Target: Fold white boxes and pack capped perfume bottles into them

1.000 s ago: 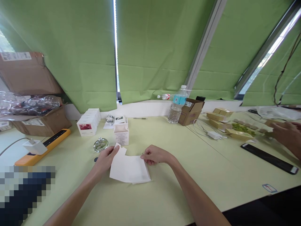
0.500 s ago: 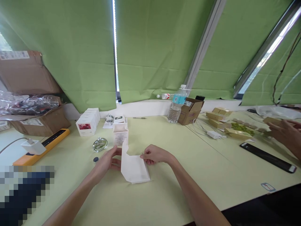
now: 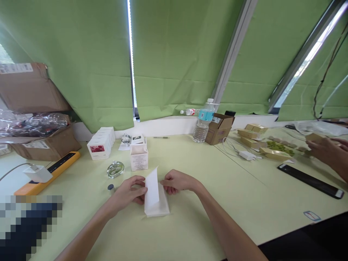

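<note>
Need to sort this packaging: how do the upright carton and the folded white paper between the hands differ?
The carton stands upright on the table, while the folded white paper lies between the left hand and right hand, one flap raised. The carton is boxy and open-topped with printed text on its side; the paper is a thin sheet with no print showing. Both are pale and rest on the same table.
</note>
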### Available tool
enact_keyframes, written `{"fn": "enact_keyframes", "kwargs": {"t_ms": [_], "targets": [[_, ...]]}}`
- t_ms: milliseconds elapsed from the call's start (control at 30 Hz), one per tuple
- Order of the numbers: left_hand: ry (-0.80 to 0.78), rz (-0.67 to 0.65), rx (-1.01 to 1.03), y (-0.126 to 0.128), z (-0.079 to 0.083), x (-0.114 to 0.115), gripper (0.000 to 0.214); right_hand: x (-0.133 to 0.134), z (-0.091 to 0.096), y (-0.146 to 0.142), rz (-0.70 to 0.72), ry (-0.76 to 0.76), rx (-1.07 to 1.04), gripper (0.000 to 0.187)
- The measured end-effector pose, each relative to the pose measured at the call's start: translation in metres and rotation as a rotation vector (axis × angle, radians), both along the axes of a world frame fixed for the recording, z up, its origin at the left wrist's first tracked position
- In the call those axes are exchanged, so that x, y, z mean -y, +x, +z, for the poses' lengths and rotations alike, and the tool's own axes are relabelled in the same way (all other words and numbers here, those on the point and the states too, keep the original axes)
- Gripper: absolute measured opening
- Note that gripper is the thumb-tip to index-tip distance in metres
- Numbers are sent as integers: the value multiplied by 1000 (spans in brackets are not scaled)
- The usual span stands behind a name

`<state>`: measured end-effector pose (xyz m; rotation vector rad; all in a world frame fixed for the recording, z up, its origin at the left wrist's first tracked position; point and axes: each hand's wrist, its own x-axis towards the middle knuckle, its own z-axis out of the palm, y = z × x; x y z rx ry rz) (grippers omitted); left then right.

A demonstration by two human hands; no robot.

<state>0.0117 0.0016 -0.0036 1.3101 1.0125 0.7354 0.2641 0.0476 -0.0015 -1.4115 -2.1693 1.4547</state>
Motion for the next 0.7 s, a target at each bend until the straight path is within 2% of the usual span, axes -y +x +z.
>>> {"fn": "enact_keyframes", "kwargs": {"t_ms": [267,700], "targets": [[33,13,-47,-5,-3,-3,41,-1,2,-1,62,-6,-58,18],[111,31,-187,-2,0,-2,37,0,3,2,82,-42,-122,22]]}}
